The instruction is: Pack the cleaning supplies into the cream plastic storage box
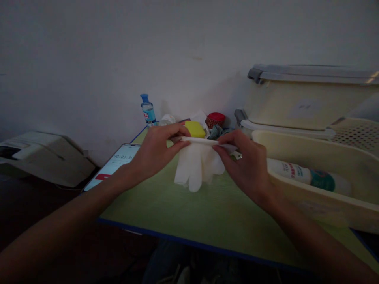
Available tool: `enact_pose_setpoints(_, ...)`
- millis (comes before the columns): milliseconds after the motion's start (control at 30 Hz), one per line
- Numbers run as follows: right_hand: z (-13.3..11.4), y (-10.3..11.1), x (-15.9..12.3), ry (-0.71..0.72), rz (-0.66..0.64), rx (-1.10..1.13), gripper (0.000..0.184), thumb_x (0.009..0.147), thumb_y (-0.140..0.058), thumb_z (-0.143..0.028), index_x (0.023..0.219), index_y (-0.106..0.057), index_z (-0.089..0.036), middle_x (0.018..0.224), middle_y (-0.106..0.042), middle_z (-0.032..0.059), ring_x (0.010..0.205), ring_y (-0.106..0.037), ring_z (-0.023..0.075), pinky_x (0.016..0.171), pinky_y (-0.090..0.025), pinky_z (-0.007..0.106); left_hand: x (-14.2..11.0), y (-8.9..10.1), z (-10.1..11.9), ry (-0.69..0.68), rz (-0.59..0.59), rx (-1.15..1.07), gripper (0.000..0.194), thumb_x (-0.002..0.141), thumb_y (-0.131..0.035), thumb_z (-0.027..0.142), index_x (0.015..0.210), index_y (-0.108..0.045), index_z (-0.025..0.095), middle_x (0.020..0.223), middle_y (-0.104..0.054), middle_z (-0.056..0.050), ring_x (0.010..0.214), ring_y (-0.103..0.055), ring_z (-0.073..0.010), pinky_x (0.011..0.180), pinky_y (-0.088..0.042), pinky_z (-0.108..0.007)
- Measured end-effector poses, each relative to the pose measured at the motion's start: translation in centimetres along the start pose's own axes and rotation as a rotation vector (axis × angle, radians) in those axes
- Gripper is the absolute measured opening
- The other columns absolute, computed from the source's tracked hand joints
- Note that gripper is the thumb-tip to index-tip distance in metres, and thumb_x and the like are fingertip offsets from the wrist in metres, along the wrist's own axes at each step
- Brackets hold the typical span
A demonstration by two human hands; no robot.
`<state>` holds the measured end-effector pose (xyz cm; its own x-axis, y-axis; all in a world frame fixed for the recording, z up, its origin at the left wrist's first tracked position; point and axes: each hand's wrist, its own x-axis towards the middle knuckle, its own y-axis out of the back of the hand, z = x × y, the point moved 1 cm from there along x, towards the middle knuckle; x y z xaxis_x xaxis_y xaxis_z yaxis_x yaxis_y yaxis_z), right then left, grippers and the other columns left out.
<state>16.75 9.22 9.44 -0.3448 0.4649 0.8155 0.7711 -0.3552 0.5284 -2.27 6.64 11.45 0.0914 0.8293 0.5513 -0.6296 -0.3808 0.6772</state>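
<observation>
A thin white glove [195,163] hangs over the green tabletop [177,213], its fingers pointing down and its cuff rolled or folded at the top. My left hand [161,148] pinches the left end of the cuff between thumb and fingers. At the right end, my right hand [244,161] pinches the same cuff edge, so the edge is drawn out between both hands. Just behind the glove lies a yellow block [194,129] that looks like a sponge, partly hidden by my hands.
A phone [118,163] showing a timer lies beyond my left forearm. Along the wall stand a blue-capped bottle [148,111] and a red-lidded jar [215,119]. On the right, a cream bin [314,201] holds a white-and-green bottle [322,179]; lidded boxes [299,102] are stacked behind.
</observation>
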Motion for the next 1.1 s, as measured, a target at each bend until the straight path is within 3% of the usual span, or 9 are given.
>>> enact_pose_setpoints(167, -0.6, 1.0, 1.1, -0.004, 0.072, -0.024, 0.007, 0.081, -0.056, -0.019, 0.080, -0.049, -0.022, 0.073, -0.061, -0.0016, 0.064, -0.059, 0.0139, 0.058, -0.047, 0.026, 0.6, 1.1, 1.3, -0.010, 0.065, 0.006, 0.014, 0.071, -0.058, 0.028, 0.077, -0.065, 0.018, 0.071, -0.062, 0.003, 0.072, -0.058, -0.0119, 0.068, -0.045, -0.021)
enact_pose_setpoints(267, -0.7, 1.2, 1.0, 0.026, 0.070, 0.001, 0.010, 0.080, -0.057, -0.018, 0.080, -0.049, -0.022, 0.074, -0.061, -0.0021, 0.064, -0.060, 0.0132, 0.058, -0.047, 0.025, 0.4, 1.2, 1.5, -0.008, 0.040, -0.022, 0.014, 0.070, -0.059, 0.029, 0.076, -0.064, 0.018, 0.071, -0.061, 0.004, 0.073, -0.058, -0.0114, 0.067, -0.044, -0.020)
enact_pose_setpoints(400, -1.3, 2.0, 0.2, 0.028, 0.015, 0.067, 0.013, 0.079, -0.060, -0.016, 0.082, -0.048, -0.022, 0.074, -0.061, -0.0029, 0.063, -0.061, 0.0125, 0.057, -0.048, 0.023, -0.5, 1.7, 2.0, 0.033, -0.062, -0.109, 0.013, 0.068, -0.061, 0.029, 0.074, -0.063, 0.017, 0.072, -0.060, 0.004, 0.071, -0.059, -0.0099, 0.064, -0.043, -0.018)
enact_pose_setpoints(600, -2.5, 3.9, 0.1, -0.037, -0.137, 0.157, 0.017, 0.076, -0.062, -0.015, 0.086, -0.050, -0.023, 0.077, -0.062, -0.0013, 0.063, -0.060, 0.0135, 0.057, -0.049, 0.025, -1.1, 2.3, 2.2, 0.275, -0.267, -0.439, 0.019, 0.062, -0.065, 0.031, 0.074, -0.060, 0.017, 0.058, -0.053, 0.005, 0.052, -0.052, -0.0074, 0.045, -0.034, -0.015)
enact_pose_setpoints(700, -1.3, 2.0, -0.4, -0.100, -0.356, 0.148, 0.023, 0.073, -0.060, -0.008, 0.090, -0.051, -0.021, 0.075, -0.062, -0.0014, 0.064, -0.061, 0.0143, 0.057, -0.047, 0.025, -1.4, 0.1, 0.0, 0.380, -0.353, -0.552, 0.020, 0.056, -0.068, 0.026, 0.069, -0.058, 0.015, 0.066, -0.059, 0.003, 0.051, -0.051, -0.0063, 0.045, -0.036, -0.016)
enact_pose_setpoints(833, 2.0, -3.0, -3.1, -0.254, -0.638, 0.066, 0.027, 0.072, -0.060, -0.003, 0.093, -0.052, -0.018, 0.083, -0.065, 0.0032, 0.073, -0.063, 0.0166, 0.064, -0.046, 0.026, -2.6, -5.3, -4.5, 0.580, -0.474, -0.559, 0.019, 0.058, -0.066, 0.024, 0.071, -0.058, 0.013, 0.066, -0.059, 0.001, 0.052, -0.049, -0.0072, 0.047, -0.035, -0.018)
enact_pose_setpoints(967, 4.3, -6.0, -4.9, -0.299, -0.673, 0.058, 0.028, 0.073, -0.060, -0.003, 0.096, -0.051, -0.016, 0.091, -0.064, 0.0059, 0.084, -0.062, 0.0173, 0.071, -0.047, 0.028, -2.8, -8.9, -7.3, 0.603, -0.475, -0.478, 0.014, 0.062, -0.063, 0.020, 0.073, -0.057, 0.012, 0.061, -0.056, 0.001, 0.051, -0.049, -0.0090, 0.047, -0.034, -0.020)
enact_pose_setpoints(1100, 4.6, -6.4, -4.8, -0.297, -0.644, 0.026, 0.029, 0.075, -0.056, -0.002, 0.100, -0.051, -0.014, 0.100, -0.062, 0.0099, 0.093, -0.059, 0.0191, 0.081, -0.045, 0.032, -1.9, -9.6, -8.0, 0.511, -0.402, -0.381, 0.014, 0.065, -0.062, 0.018, 0.078, -0.057, 0.013, 0.069, -0.057, 0.000, 0.061, -0.053, -0.0119, 0.055, -0.040, -0.022)
